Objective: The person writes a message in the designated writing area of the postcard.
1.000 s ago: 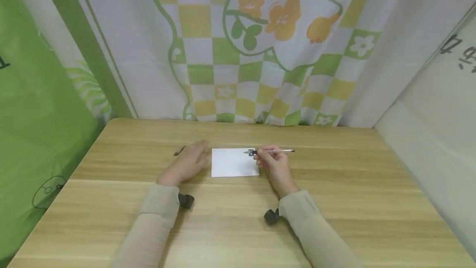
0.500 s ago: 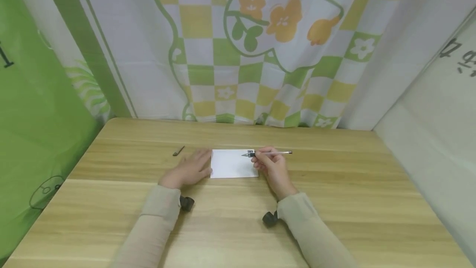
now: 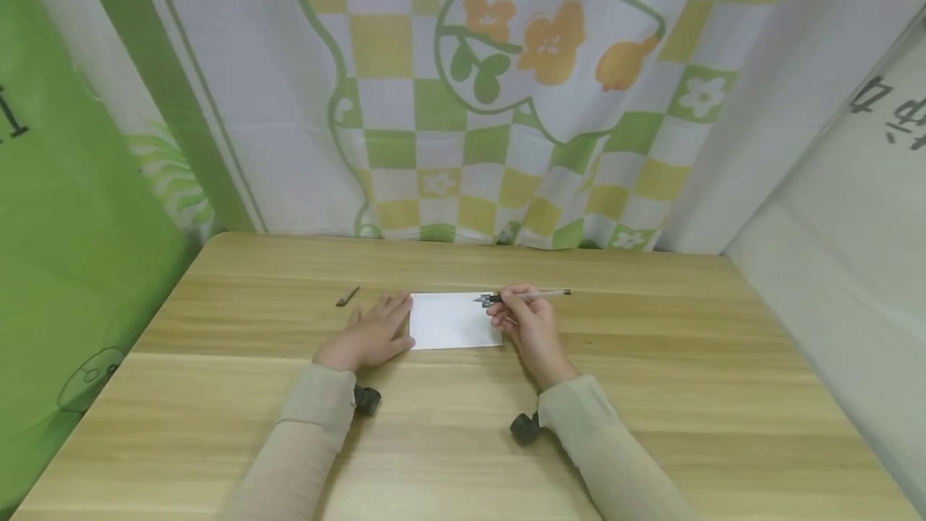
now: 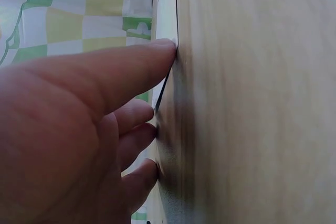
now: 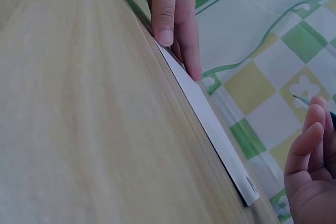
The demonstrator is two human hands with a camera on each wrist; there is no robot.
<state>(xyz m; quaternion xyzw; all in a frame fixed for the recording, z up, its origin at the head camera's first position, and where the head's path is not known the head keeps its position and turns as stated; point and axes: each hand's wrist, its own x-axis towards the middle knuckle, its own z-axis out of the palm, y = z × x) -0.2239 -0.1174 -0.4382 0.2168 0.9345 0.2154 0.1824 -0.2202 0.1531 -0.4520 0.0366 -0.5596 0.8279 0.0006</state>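
Observation:
A white sheet of paper lies flat on the wooden table. My left hand rests at its left edge, the fingers spread and fairly straight. The left wrist view shows the thumb touching the paper's edge. Between thumb and fingers, my right hand pinches a pen with a clear barrel. Its tip points left over the paper's upper right part; in the right wrist view the tip is off the paper. Small dark marks show near the paper's corner there.
A small dark pen cap lies on the table just beyond my left hand. Behind the table's far edge hangs a checkered curtain. A green cloth stands on the left, a pale wall on the right.
My left hand has come down and slightly right, onto the paper's left edge. The right hand still holds the pen in nearly the same place.

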